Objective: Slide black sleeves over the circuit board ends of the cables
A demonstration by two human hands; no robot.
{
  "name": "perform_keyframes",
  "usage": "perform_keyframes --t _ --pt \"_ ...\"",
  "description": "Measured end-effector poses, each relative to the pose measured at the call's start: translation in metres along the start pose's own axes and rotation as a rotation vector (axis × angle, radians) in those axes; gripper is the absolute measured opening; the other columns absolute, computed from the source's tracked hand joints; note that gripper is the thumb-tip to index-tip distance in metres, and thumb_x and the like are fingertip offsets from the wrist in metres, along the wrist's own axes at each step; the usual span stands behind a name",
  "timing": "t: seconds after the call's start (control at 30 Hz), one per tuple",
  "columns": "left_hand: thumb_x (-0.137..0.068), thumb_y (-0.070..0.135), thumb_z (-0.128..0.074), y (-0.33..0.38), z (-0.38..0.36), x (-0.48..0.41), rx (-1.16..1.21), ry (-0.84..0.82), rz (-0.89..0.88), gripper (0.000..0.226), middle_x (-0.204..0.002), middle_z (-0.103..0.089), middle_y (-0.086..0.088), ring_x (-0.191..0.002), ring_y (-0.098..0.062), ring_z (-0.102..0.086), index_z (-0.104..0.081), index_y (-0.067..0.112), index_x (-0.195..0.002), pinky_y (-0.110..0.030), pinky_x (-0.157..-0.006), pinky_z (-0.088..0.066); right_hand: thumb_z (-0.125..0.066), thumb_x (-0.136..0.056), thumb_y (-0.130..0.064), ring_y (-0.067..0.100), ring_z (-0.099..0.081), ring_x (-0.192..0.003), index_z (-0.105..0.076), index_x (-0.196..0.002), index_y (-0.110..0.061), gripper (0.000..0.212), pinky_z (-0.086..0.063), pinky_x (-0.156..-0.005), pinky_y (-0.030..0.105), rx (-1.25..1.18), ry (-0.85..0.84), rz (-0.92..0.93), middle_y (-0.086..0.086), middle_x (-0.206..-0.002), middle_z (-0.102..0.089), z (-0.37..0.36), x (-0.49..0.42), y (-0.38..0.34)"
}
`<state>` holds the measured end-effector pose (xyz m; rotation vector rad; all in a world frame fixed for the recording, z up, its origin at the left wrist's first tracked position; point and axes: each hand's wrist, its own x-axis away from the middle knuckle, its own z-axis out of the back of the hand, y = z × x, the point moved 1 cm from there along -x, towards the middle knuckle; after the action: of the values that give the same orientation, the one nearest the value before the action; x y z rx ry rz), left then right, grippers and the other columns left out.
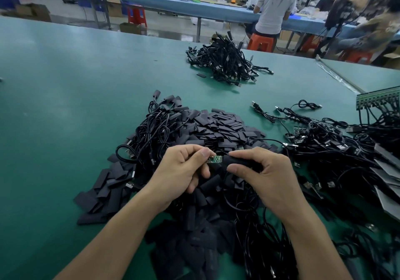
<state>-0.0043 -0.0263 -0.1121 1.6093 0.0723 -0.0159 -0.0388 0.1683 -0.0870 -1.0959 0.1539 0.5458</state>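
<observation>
My left hand (181, 171) pinches a small green circuit board (215, 159) at the end of a black cable. Just to its right, my right hand (266, 173) grips a black sleeve (234, 160) between thumb and forefinger, its open end touching the board's right end. Both hands hover over a big heap of loose black sleeves (218, 128) spread across the green table (65, 106).
A tangle of black cables with bare boards (329, 145) lies to the right. More cables (155, 126) lie left of the heap, and a separate pile of cables (227, 63) sits farther back. Green board strips (378, 97) are at the right edge. People sit at a far bench.
</observation>
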Motion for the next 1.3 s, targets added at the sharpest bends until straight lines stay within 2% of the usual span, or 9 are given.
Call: perform_keyframes --t 0.23,0.4,0.57,0.73,0.93,1.07,1.23,1.3 --pt "-0.101 0.023 -0.055 -0.001 0.001 0.000 0.005 -0.002 0.023 0.023 -0.061 -0.064 -0.002 -0.033 -0.007 -0.040 -0.072 0.011 -0.091 -0.013 -0.036 -0.031 -0.084 -0.072 -0.018 0.004 -0.069 -0.080 -0.080 -0.091 -0.024 0.021 -0.050 -0.074 0.014 0.007 0.015 -0.008 -0.013 -0.083 -0.074 -0.001 0.001 0.001" --pt "-0.101 0.025 -0.055 -0.003 0.001 0.001 -0.014 -0.021 0.031 0.024 -0.061 -0.064 -0.002 -0.033 -0.007 -0.041 -0.074 0.015 -0.090 -0.013 -0.037 -0.031 -0.085 -0.070 -0.021 0.003 -0.070 -0.082 -0.079 -0.095 -0.024 0.026 -0.052 -0.075 0.015 0.008 0.015 -0.014 -0.014 -0.086 -0.074 -0.001 0.001 0.001" --pt "-0.102 0.025 -0.054 -0.002 0.001 0.000 -0.012 -0.027 0.035 0.025 -0.061 -0.063 -0.001 -0.034 -0.007 -0.040 -0.073 0.016 -0.089 -0.014 -0.037 -0.031 -0.087 -0.069 -0.016 0.003 -0.068 -0.082 -0.078 -0.097 -0.026 0.031 -0.048 -0.072 0.011 -0.001 -0.040 -0.016 -0.017 -0.086 -0.071 -0.001 0.002 0.001" --pt "-0.103 0.023 -0.052 -0.001 0.001 0.000 0.005 -0.019 0.043 0.025 -0.061 -0.062 -0.001 -0.035 -0.008 -0.040 -0.071 0.012 -0.091 -0.014 -0.037 -0.031 -0.088 -0.069 -0.018 0.002 -0.068 -0.082 -0.078 -0.097 -0.029 0.031 -0.049 -0.073 0.012 0.022 -0.059 0.003 -0.018 -0.086 -0.072 -0.002 0.002 -0.001" --pt "-0.103 0.024 -0.051 -0.001 0.000 0.000 -0.014 -0.030 0.050 0.026 -0.062 -0.064 0.000 -0.036 -0.008 -0.040 -0.070 0.010 -0.094 -0.014 -0.038 -0.031 -0.083 -0.076 -0.023 -0.003 -0.067 -0.083 -0.079 -0.099 -0.020 0.024 -0.051 -0.076 0.013 0.156 0.004 0.026 -0.017 -0.086 -0.073 -0.005 0.002 -0.002" --pt "-0.103 0.024 -0.051 -0.001 0.000 0.001 -0.029 -0.060 0.041 0.025 -0.064 -0.066 -0.001 -0.036 -0.007 -0.041 -0.070 0.012 -0.093 -0.013 -0.039 -0.032 -0.085 -0.074 -0.021 -0.001 -0.069 -0.083 -0.079 -0.097 -0.025 0.024 -0.051 -0.075 0.014 0.085 -0.056 0.014 -0.019 -0.087 -0.073 -0.005 0.002 -0.001" --pt "-0.102 0.026 -0.053 0.002 0.000 0.002 -0.057 -0.117 0.034 0.021 -0.068 -0.070 -0.003 -0.037 -0.009 -0.045 -0.063 0.009 -0.097 -0.014 -0.038 -0.033 -0.085 -0.076 -0.019 0.006 -0.070 -0.088 -0.078 -0.100 -0.028 0.027 -0.055 -0.080 0.029 0.027 -0.079 0.017 -0.016 -0.090 -0.073 -0.011 0.002 0.002" --pt "-0.101 0.026 -0.056 0.003 -0.001 0.003 -0.081 -0.106 0.028 0.018 -0.071 -0.072 -0.003 -0.041 -0.011 -0.052 -0.061 0.010 -0.097 -0.016 -0.038 -0.035 -0.083 -0.077 -0.021 0.004 -0.069 -0.087 -0.079 -0.100 -0.026 0.024 -0.056 -0.079 0.029 0.048 -0.060 0.047 -0.016 -0.089 -0.073 -0.012 0.002 0.003"
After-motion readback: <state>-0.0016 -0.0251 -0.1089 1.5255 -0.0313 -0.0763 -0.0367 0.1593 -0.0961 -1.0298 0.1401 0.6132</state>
